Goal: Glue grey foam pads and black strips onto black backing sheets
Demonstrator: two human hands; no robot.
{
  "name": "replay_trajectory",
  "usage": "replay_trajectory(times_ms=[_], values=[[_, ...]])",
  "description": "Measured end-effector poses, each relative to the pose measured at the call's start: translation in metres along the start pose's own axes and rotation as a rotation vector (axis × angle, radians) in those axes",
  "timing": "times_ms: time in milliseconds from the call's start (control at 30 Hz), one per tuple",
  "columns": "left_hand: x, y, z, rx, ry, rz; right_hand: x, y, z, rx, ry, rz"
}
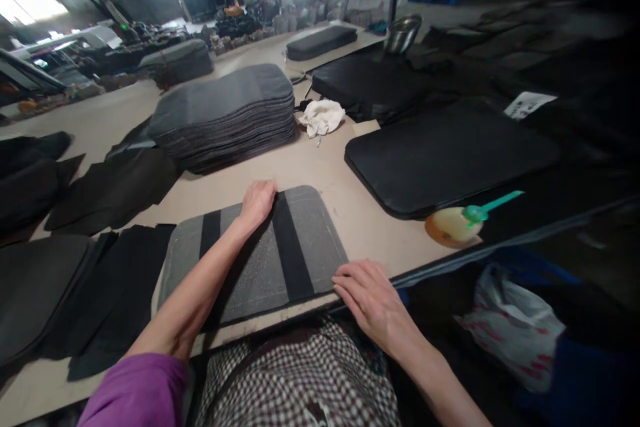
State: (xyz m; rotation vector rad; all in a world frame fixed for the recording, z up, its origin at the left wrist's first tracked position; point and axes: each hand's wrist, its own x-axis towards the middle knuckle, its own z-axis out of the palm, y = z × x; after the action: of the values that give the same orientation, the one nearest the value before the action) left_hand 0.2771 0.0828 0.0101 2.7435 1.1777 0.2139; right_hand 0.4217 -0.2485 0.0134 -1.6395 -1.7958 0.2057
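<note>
In front of me at the table's near edge lies a grey panel (250,273) with rounded corners and two black strips across it. My left hand (259,200) reaches over the panel to its far edge, close to the top of the right black strip (293,253). Its fingers are curled down at that edge, the tips partly hidden. At the near right corner of the panel rests my right hand (364,287), its fingers stretched out side by side and touching the edge. The thumb of that hand is hidden.
Beyond the panel stands a tall stack of dark panels (225,107). Black panels (445,153) lie to the right, beside a glue bottle (455,223) with a green nozzle. A white cloth (323,117), loose black pieces (125,287) and a metal bowl (401,33) surround the work area.
</note>
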Motion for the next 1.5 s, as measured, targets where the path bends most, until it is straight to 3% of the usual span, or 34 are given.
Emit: replay_trajectory(times_ms=[167, 300, 400, 533, 733, 900, 1000, 1100, 1233, 1500], values=[[-0.003, 0.000, 0.004, -0.054, 0.129, 0.033, -0.001, 0.000, 0.000, -0.051, 0.047, 0.013], [0.004, -0.006, 0.010, -0.264, 0.270, -0.019, 0.001, 0.005, 0.003, -0.115, 0.069, -0.020], [-0.001, -0.004, 0.003, -0.353, 0.363, 0.001, 0.001, 0.006, 0.006, -0.103, 0.108, -0.028], [-0.030, 0.010, -0.016, -0.587, 0.452, 0.110, -0.001, 0.010, 0.003, 0.015, 0.237, 0.048], [-0.085, 0.022, -0.040, -0.703, 0.310, 0.107, -0.019, 0.046, -0.026, 0.074, 0.495, 0.284], [-0.118, 0.017, -0.044, -0.710, 0.232, 0.050, -0.051, 0.110, -0.050, -0.111, 0.798, 0.624], [-0.130, 0.017, -0.046, -0.725, 0.195, 0.047, -0.055, 0.147, -0.061, -0.237, 0.951, 0.601], [-0.136, 0.021, -0.047, -0.740, 0.148, 0.076, -0.044, 0.174, -0.064, -0.263, 0.868, 0.544], [-0.137, 0.029, -0.046, -0.755, 0.098, 0.114, -0.022, 0.190, -0.062, -0.246, 0.720, 0.578], [-0.125, 0.049, -0.039, -0.728, 0.037, 0.184, -0.028, 0.202, -0.066, -0.153, 0.735, 0.692]])
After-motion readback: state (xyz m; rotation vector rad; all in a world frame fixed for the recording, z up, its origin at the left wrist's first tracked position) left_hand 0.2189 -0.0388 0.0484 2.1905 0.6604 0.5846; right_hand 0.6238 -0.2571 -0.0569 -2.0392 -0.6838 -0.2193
